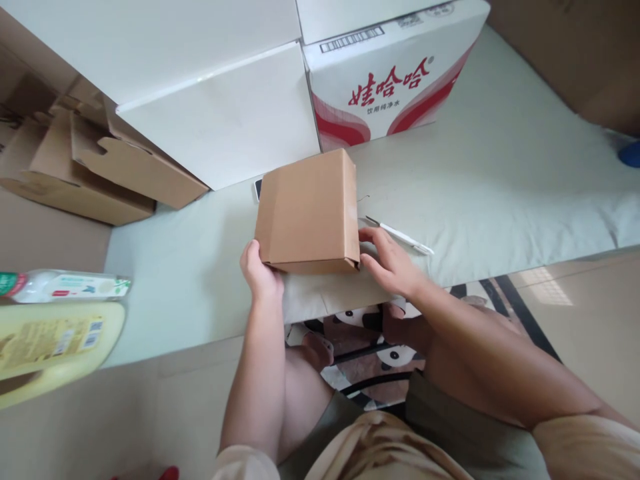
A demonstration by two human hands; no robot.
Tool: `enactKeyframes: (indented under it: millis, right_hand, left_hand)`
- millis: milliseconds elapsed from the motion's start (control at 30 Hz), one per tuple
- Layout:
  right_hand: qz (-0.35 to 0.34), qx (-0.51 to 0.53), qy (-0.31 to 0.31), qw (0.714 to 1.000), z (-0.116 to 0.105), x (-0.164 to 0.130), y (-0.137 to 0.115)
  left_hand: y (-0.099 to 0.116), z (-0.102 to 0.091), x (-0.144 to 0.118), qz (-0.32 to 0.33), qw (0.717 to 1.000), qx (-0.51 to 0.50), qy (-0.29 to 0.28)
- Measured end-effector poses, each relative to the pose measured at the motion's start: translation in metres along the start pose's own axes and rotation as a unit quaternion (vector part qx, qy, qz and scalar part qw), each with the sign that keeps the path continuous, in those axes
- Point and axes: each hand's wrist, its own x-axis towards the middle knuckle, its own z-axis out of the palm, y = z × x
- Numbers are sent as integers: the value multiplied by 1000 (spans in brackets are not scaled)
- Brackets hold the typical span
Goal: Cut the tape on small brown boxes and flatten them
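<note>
Beige shirt cloth (385, 447) lies closest, with the person's grey-green shorts (470, 427) just beyond it. Past them, the left hand (263, 275) grips the near left corner of a brown cardboard box (305, 210), thumb on its side and fingers partly hidden. The right hand (393, 265) is loosely spread at the box's near right corner, clasping nothing; whether its fingertips touch the cardboard, I cannot tell. The box is near the front edge of the cloth-covered surface (500, 200). Its broad upper face is closed, so it looks largely shut up; the corner beside the right hand shows a small dark gap, which suggests the edge there is not yet flush. Whether anything is inside is hidden. Just right of the box lies a white pen-like tool (405, 239), unheld. Farther back stand a plain white carton (225, 113) and a red-printed carton (390, 90) on the same surface.
</note>
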Motion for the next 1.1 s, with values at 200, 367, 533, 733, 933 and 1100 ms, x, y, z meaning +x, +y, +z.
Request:
enactKeyframes:
  millis: [200,367,533,733,933,1100]
  right_hand:
    - [-5,26,-11,1000,13,2,5]
    - [32,34,40,998,13,7,6]
    - [37,61,83,994,9,7,4]
    - [26,59,115,991,8,7,-1]
    - [24,59,123,990,7,7,0]
    - [15,82,97,992,9,3,4]
  left_hand:
    - [7,7,-7,38,998,-18,56]
    - [9,6,-10,12,999,-40,4]
    - [10,9,-11,3,999,-28,-16]
    - [13,14,-15,13,999,-17,-25]
    - [14,17,-17,11,1000,-18,-20]
    - [16,17,-22,45,999,-8,-11]
